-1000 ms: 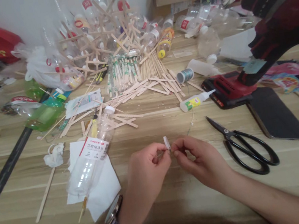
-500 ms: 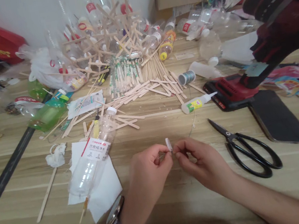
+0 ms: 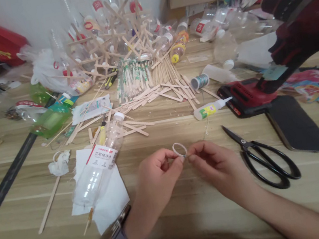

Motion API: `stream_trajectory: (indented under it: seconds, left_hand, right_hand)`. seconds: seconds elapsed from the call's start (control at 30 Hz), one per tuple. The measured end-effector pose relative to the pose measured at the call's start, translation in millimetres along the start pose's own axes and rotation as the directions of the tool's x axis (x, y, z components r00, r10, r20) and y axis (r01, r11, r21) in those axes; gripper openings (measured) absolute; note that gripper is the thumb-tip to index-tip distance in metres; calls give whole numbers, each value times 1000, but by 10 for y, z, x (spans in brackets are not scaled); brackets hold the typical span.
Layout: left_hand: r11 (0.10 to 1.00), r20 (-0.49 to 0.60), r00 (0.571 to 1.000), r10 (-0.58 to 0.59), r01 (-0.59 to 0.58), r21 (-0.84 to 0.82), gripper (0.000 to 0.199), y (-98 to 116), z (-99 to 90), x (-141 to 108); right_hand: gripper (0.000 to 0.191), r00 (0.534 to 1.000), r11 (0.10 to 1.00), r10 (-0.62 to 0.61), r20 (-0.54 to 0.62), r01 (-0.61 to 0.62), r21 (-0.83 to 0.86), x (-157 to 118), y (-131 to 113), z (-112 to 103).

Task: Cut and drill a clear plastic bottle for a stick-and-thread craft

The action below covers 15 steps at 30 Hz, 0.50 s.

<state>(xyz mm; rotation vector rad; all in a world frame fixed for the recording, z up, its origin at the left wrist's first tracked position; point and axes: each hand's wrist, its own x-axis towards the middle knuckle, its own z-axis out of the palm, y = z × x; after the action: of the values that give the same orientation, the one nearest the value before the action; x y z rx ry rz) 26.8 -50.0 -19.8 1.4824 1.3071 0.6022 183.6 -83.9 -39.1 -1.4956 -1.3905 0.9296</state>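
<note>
Centrally, over the table, a small pale ring stood above the left hand's fingers, which pinched its lower rim between thumb and forefinger. The ring had no clear long axis; seen at a slant, its oval leaned from upper left to lower right. The left hand was the nearer, touching it, while the right hand was close by on the ring's right, thumb and forefinger drawn together. Whether those fingers gripped a thread could not be told. The scissors lay right of the right hand, blades pointing away and leftward, with the glue bottle beyond both hands.
</note>
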Motion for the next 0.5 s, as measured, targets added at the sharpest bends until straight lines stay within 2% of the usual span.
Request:
stream_trajectory:
  seconds: [0.07,0.2,0.37,0.5]
  left_hand:
    - [998,15,999,-35,36,-60,19,6,-4,15]
    - [981,49,997,-60,68,-182,18,-19,7,42]
    - [957,71,995,-74,91,-275,15,-23,12,42]
    - [899,106,983,-151,181,-400,20,26,2,34]
  right_hand:
    - [12,1000,999,14,-12,-13,49,12,3,1]
    - [10,997,996,-50,-51,54,77,33,-6,-14]
    - [10,998,982,-58,-11,59,177,32,2,-28]
    - [7,989,988,-137,-50,140,67,28,64,-27]
